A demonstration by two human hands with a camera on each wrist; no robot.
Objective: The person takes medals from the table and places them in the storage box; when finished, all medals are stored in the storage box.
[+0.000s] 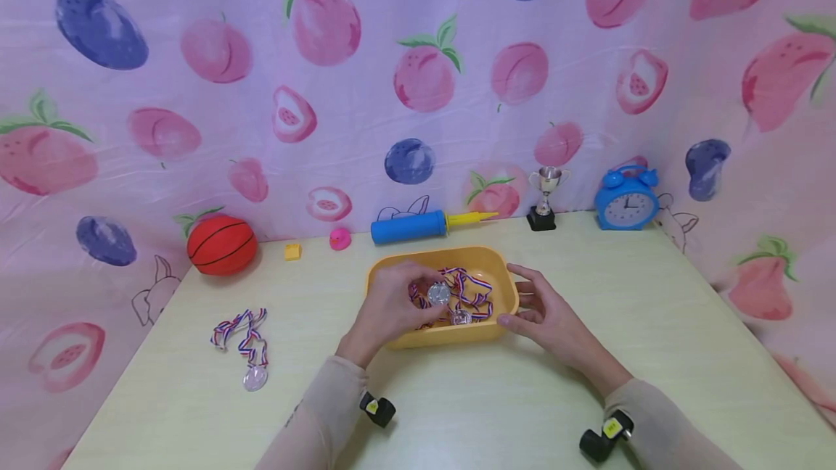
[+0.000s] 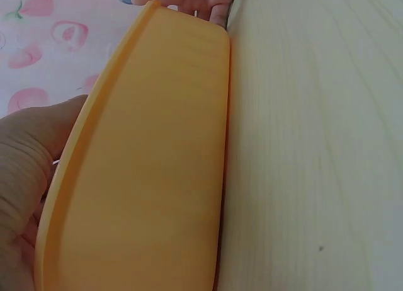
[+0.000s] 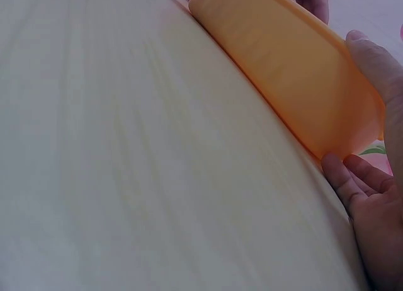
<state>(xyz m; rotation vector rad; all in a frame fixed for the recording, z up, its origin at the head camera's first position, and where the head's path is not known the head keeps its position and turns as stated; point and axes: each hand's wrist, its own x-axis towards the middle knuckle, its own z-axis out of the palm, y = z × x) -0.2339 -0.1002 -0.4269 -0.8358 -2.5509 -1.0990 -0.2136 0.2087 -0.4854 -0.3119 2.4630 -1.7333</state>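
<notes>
A yellow plastic tub [image 1: 451, 337] stands on the table and holds medals on red, white and blue striped ribbons [image 1: 473, 287]. Reaching over its left part, my left hand [image 1: 395, 299] pinches a silver medal [image 1: 438, 294] between thumb and fingers. A second silver medal [image 1: 461, 317] lies in the tub close by. My right hand [image 1: 545, 310] holds the tub's right end, its thumb at the near corner and its fingers along the end wall. In the left wrist view the tub's wall [image 2: 145, 146] hides the medals. The right wrist view shows the right fingers [image 3: 343, 177] low against the tub.
Left of the tub lies another silver medal [image 1: 255, 377] with its ribbon [image 1: 251, 343]. Along the back are a red basketball [image 1: 222, 245], a yellow block [image 1: 292, 252], a pink duck [image 1: 339, 238], a blue pump [image 1: 409, 227], a trophy [image 1: 543, 198] and a blue alarm clock [image 1: 627, 201].
</notes>
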